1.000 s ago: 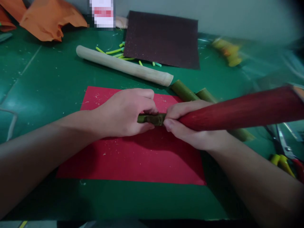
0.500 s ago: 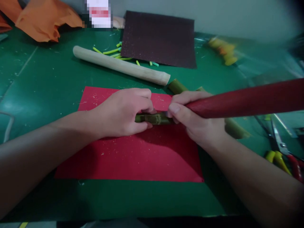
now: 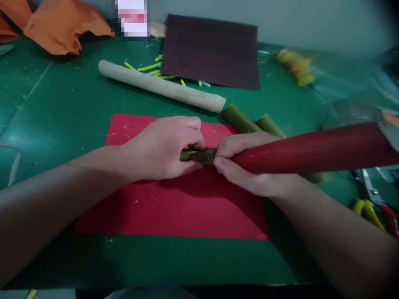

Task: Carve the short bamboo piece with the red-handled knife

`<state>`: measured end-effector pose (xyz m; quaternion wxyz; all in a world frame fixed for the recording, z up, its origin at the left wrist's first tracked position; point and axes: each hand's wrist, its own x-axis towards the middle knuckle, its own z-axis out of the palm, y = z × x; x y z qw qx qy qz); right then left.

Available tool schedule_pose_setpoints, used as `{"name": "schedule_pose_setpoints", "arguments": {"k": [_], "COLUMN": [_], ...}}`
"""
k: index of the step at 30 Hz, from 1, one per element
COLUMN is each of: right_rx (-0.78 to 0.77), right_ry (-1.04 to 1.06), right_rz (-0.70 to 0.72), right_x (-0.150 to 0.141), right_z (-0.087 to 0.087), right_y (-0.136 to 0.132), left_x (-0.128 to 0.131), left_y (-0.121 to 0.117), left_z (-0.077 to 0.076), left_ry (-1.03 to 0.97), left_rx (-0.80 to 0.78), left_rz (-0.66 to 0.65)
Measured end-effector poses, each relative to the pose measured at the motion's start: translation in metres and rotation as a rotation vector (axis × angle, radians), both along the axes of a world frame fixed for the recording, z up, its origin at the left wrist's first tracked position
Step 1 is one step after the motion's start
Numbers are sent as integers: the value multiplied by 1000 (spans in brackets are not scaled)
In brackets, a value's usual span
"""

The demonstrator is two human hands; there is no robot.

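Note:
My left hand (image 3: 168, 147) is closed on a short green bamboo piece (image 3: 204, 157), fingers on the far side and thumb on the near side. The bamboo lies crosswise over a red sheet (image 3: 174, 211), a ringed node showing between my hands. My right hand (image 3: 246, 160) grips a tool with a thick red handle (image 3: 311, 151), which tapers towards my fingers and sticks out to the right. Those fingers hide the tool's working end, close to the bamboo's right part. Pale shavings are scattered on the sheet.
A pale peeled bamboo stick (image 3: 162, 86) lies behind the sheet. Green bamboo pieces (image 3: 241, 118) sit at its right. A dark sheet (image 3: 212, 52) covers part of several yellow-green strips. Scissors (image 3: 372, 195) rest at right, orange material (image 3: 56, 27) back left, on the green table (image 3: 156, 261).
My right hand has shifted slightly left and down along the bamboo, and the red handle has tilted lower, uncovering more of the green pieces behind. My left hand keeps its grip.

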<state>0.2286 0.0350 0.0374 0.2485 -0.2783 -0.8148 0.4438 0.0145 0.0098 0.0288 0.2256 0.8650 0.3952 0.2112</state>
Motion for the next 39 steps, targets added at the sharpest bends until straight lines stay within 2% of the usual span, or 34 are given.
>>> {"name": "schedule_pose_setpoints", "arguments": {"k": [4,9,14,18,20,23,25,27,32,39], "right_rx": [24,54,71,72,50,-24,-48,-36,19,18], "right_ry": [15,109,114,199,227,227,216,177,77,118], "right_rz": [-15,-227,-265,-392,-390,-220,-196,-219,-89,-231], "right_x": [-1,-2,-4,-5,-4,-2,-1,-1,-1,-2], "right_z": [-2,-7,-9,-13,-15,-15,-13,-10,-5,-9], "right_y": [-2,-8,-11,-6,-2,1,0,-3,-4,-5], "left_x": [0,-1,0,1,1,2,1,1,1,1], "left_y": [0,1,3,1,0,-1,-1,0,0,0], "left_z": [1,2,0,0,1,0,-1,-2,-3,-1], "left_ry": [15,42,16,7,1,4,-5,-23,-39,12], "left_rx": [16,32,46,6,-27,-22,-5,0,-10,25], "left_rz": [-9,10,21,29,31,34,36,32,30,19]}}
